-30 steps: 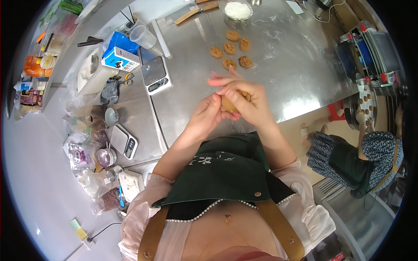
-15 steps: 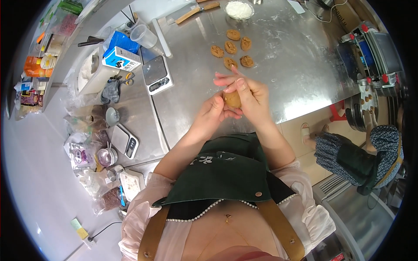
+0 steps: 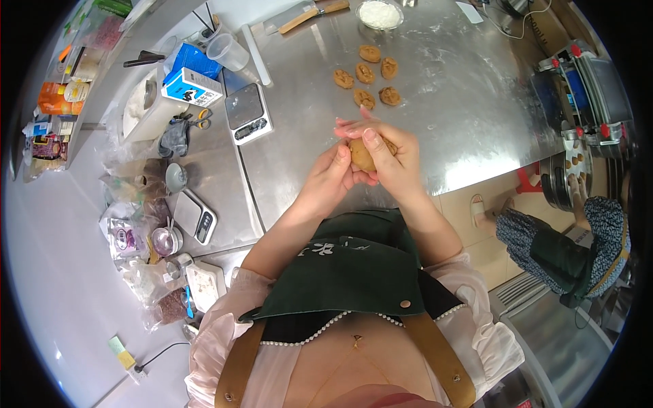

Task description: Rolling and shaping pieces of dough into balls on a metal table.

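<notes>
Between my two hands, above the near edge of the steel table (image 3: 449,129), is a rounded tan ball of dough (image 3: 362,155). My left hand (image 3: 331,171) cups it from the left, with its thumb against the side. My right hand (image 3: 396,155) wraps it from the right, thumb lying over the top. The far fingers of both hands overlap, so the underside of the ball is hidden. Just beyond my fingertips lie several brown, rough-topped dough pieces (image 3: 365,73) in a loose cluster.
A bowl of white flour (image 3: 379,15) and a wooden-handled knife (image 3: 314,16) lie at the far side. To the left are a digital scale (image 3: 248,114), a milk carton (image 3: 192,86) and a second scale (image 3: 195,216). Another person (image 3: 561,245) stands at the right beside round trays.
The fingers of my right hand have shifted round the dough ball, and more of it shows beside the thumb. My view has tilted slightly. The other person at the right has moved a little.
</notes>
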A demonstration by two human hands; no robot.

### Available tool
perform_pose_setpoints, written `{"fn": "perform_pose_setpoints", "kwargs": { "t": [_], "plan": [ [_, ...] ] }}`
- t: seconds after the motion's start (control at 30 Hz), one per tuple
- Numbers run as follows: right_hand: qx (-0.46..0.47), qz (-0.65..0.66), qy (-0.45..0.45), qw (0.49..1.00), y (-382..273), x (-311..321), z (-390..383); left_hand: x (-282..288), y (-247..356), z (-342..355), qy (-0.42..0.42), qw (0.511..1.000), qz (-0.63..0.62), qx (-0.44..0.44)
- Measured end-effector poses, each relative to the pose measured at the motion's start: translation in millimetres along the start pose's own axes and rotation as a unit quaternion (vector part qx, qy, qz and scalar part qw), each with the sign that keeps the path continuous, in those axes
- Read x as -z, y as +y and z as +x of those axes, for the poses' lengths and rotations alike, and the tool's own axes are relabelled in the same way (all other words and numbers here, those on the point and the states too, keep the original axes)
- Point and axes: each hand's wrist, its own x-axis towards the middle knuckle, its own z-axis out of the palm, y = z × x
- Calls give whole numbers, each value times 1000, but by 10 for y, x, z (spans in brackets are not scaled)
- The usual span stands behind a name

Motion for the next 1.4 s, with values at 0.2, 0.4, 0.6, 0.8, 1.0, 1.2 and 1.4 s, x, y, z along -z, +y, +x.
{"fn": "perform_pose_setpoints", "kwargs": {
  "t": [0.2,0.4,0.6,0.8,1.0,1.2,1.4],
  "plan": [
    [29,51,42,997,-137,-97,10,-49,80,-22,39,999,22,-19],
    [-62,-19,-152,986,-216,110,48,58,149,-53,-39,999,2,33],
    [44,-3,-65,997,61,47,9,-69,83,-25,8,999,50,-4],
    [23,19,33,999,-137,-80,9,31,162,-65,-1,999,12,41],
    [48,-33,-138,989,111,144,39,28,44,-22,-38,998,-4,59],
    [8,27,66,997,-17,-160,3,3,15,-31,14,1000,4,27],
    [31,-110,-124,986,-47,67,84,132,21,-42,-49,993,-42,96]
  ]
}}
